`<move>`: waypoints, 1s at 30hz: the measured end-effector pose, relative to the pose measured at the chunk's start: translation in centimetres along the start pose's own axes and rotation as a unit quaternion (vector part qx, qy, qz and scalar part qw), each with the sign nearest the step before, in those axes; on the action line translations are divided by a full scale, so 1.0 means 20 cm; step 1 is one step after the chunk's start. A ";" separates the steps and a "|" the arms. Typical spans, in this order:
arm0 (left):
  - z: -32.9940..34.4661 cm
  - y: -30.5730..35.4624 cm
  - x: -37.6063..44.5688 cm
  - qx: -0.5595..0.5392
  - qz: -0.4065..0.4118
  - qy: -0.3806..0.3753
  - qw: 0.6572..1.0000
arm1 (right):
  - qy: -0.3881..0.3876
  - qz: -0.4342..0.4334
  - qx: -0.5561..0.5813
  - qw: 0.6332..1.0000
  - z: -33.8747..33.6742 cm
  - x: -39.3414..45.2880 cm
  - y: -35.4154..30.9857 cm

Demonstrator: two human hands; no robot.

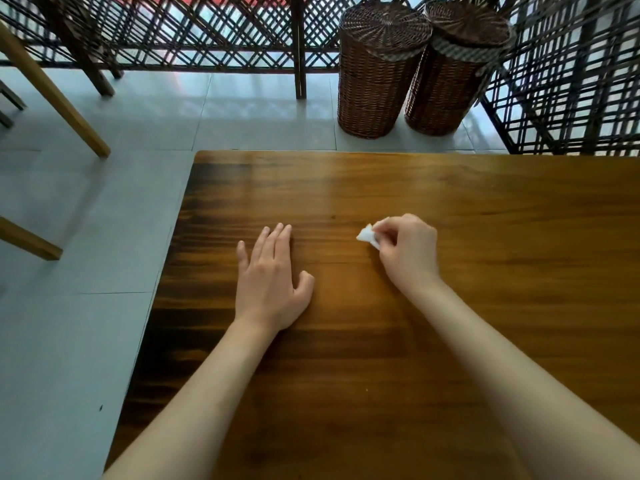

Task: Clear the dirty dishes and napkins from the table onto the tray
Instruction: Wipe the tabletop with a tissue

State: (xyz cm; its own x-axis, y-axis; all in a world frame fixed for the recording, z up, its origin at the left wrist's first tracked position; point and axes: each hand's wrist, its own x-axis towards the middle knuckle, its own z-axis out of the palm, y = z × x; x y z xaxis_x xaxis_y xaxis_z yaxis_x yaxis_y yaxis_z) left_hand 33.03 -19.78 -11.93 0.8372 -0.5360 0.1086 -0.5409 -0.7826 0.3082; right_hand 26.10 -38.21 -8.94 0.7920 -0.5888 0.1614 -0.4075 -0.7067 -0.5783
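My right hand (408, 251) pinches a small white scrap of napkin (367, 235) between thumb and curled fingers, just above the brown wooden table (485, 209). The scrap pokes out to the left of the fingers. My left hand (272, 278) lies flat on the tabletop with its fingers straight, a short way left of the right hand, holding nothing. No tray and no dishes show in the head view.
The table's left edge and far edge border a pale tiled floor (86, 237). Two tall wicker baskets (377, 71) (453, 67) stand beyond the far edge against a dark lattice screen (207, 32). Wooden chair legs (52, 91) stand at the far left.
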 end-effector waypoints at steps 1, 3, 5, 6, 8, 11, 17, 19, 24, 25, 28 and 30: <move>0.00 0.00 0.00 -0.002 0.002 -0.002 1.000 | 0.006 0.002 0.002 1.000 0.00 0.04 -0.02; -0.01 0.00 0.00 -0.004 0.004 -0.003 1.000 | -0.001 -0.002 -0.002 1.000 0.03 0.14 -0.06; -0.01 0.00 0.00 -0.001 0.002 -0.001 1.000 | -0.008 -0.016 -0.003 1.000 0.07 0.22 -0.12; -0.01 0.00 0.01 0.000 0.001 0.001 1.000 | -0.011 -0.023 -0.004 1.000 0.09 0.25 -0.14; -0.01 0.01 0.01 -0.001 0.001 0.000 1.000 | -0.018 -0.031 -0.011 0.999 0.14 0.28 -0.17; 0.00 0.00 0.01 0.002 0.001 0.002 1.000 | -0.035 -0.032 -0.029 0.998 0.20 0.30 -0.19; 0.00 0.00 0.01 0.005 0.004 0.001 1.000 | -0.057 -0.049 -0.041 0.996 0.25 0.24 -0.19; 0.00 -0.01 0.01 0.006 0.004 -0.001 1.000 | -0.059 -0.066 -0.044 0.995 0.24 0.18 -0.18; 0.00 -0.02 0.01 0.008 -0.004 -0.006 1.000 | -0.073 -0.090 -0.040 0.992 0.20 0.07 -0.19; 0.00 -0.01 0.01 0.008 -0.005 -0.007 1.000 | -0.073 -0.090 -0.042 0.992 0.19 0.06 -0.19; 0.00 0.00 0.01 0.002 -0.001 -0.006 1.000 | -0.078 -0.088 -0.044 0.992 0.17 0.01 -0.17; 0.00 0.00 0.02 -0.005 0.000 -0.002 1.000 | -0.086 -0.082 -0.038 0.992 0.16 0.00 -0.17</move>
State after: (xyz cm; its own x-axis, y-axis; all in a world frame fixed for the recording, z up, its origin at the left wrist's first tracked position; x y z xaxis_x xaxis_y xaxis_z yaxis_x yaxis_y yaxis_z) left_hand 33.34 -19.95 -11.92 0.8367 -0.5375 0.1052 -0.5404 -0.7791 0.3177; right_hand 28.84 -34.54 -9.49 0.9135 -0.3929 0.1053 -0.2954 -0.8187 -0.4924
